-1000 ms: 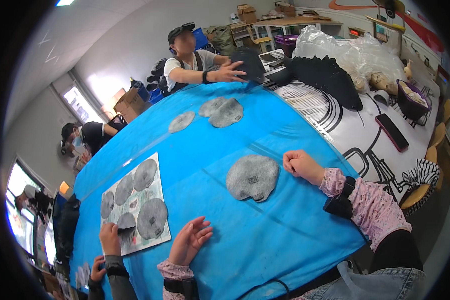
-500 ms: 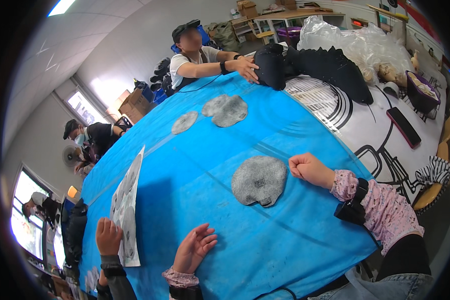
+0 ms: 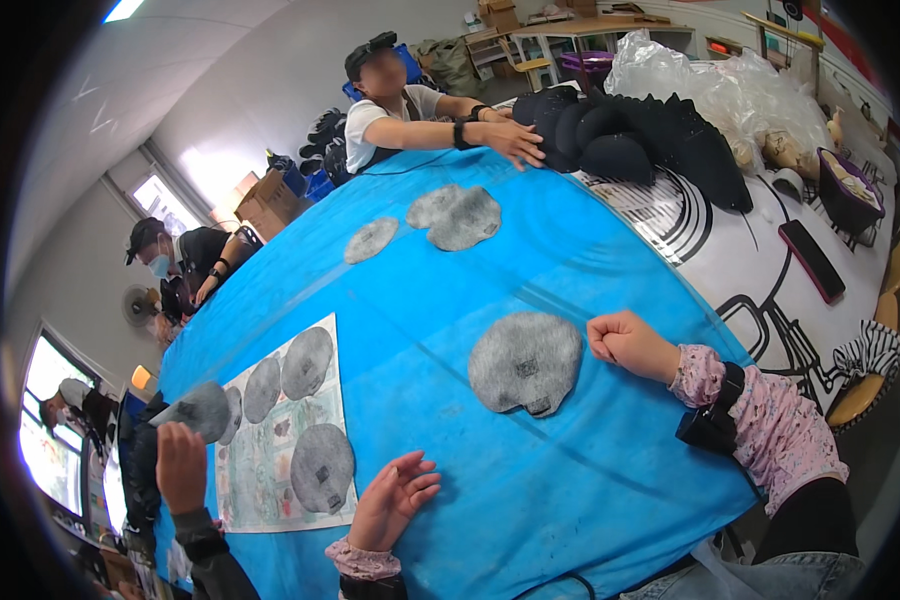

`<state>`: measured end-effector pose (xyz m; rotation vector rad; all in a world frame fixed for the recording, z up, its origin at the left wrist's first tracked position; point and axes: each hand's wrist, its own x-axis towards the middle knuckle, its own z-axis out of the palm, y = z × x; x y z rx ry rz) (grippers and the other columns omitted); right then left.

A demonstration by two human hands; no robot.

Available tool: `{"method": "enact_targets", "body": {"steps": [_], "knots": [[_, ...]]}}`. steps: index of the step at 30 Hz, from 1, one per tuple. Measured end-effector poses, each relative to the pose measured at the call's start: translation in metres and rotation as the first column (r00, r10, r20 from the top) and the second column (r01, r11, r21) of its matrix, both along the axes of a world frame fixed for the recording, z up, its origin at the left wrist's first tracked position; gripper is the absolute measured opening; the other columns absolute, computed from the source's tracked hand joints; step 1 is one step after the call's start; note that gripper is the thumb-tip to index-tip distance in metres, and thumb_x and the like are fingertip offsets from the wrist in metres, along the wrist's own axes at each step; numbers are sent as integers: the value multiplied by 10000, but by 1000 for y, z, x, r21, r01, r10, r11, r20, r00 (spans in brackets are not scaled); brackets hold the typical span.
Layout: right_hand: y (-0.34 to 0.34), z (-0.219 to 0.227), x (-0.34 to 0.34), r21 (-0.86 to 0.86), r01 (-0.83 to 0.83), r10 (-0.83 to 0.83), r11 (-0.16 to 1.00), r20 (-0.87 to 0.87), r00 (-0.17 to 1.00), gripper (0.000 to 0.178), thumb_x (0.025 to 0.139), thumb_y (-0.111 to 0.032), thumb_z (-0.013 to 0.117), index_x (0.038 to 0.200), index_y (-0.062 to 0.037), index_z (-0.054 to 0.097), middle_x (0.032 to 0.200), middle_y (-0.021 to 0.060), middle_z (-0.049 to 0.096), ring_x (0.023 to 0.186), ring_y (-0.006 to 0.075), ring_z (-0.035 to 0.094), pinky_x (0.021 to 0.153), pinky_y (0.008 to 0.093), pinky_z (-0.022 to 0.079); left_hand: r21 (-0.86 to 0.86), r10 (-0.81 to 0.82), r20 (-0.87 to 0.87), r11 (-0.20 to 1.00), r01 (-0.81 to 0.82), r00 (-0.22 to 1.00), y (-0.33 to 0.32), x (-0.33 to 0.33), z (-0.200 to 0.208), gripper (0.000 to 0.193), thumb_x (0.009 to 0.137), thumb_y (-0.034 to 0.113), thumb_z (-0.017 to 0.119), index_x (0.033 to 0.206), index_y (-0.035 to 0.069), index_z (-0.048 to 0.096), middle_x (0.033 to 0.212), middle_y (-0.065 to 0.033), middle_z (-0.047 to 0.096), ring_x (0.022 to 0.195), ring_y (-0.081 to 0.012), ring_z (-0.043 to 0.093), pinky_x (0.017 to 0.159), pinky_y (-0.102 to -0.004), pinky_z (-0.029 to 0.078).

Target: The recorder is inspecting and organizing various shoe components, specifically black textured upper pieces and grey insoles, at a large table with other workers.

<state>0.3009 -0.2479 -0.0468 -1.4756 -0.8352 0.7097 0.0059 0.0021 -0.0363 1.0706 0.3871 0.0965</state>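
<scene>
Blue cloth (image 3: 590, 260) is spread over the long table, and on it, just beside the right hand (image 3: 630, 343), a round grey felt pad (image 3: 525, 362) lies flat — not held. That hand is closed into an empty fist; the left hand (image 3: 392, 500) rests open, fingers apart. Laying-out seems in hand; taking up the pad would call for opened fingers.
</scene>
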Motion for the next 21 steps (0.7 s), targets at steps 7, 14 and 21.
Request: {"method": "enact_targets", "body": {"steps": [7, 14, 21], "knots": [[-3, 1, -1, -6, 1, -1, 1000, -15, 1000, 139, 667, 19, 349, 572, -63, 408, 568, -20, 394, 543, 62, 308, 496, 214, 264, 26, -15, 10, 1000, 14, 1000, -3, -1, 0, 415, 954, 239, 367, 1251, -51, 371, 1174, -175, 482, 1077, -261, 508, 940, -368, 420], [-2, 5, 1, 23, 60, -56, 998, -145, 988, 162, 700, 13, 343, 594, -75, 430, 571, -19, 407, 517, 51, 326, 467, 199, 262, 15, 0, 23, 1000, -1, 1000, -1, 1, 1, 428, 949, 255, 381, 1250, -50, 371, 1176, -170, 483, 1071, -258, 514, 937, -360, 424], [0, 1, 4, -23, 51, -52, 998, -58, 997, 174, 719, 5, 360, 596, -85, 444, 570, -27, 422, 488, 44, 331, 435, 195, 251, 37, -22, 73, 999, 19, 997, 3, 4, 4, 432, 949, 253, 387, 1248, -58, 370, 1188, -181, 481, 1083, -251, 510, 939, -348, 423]]}}
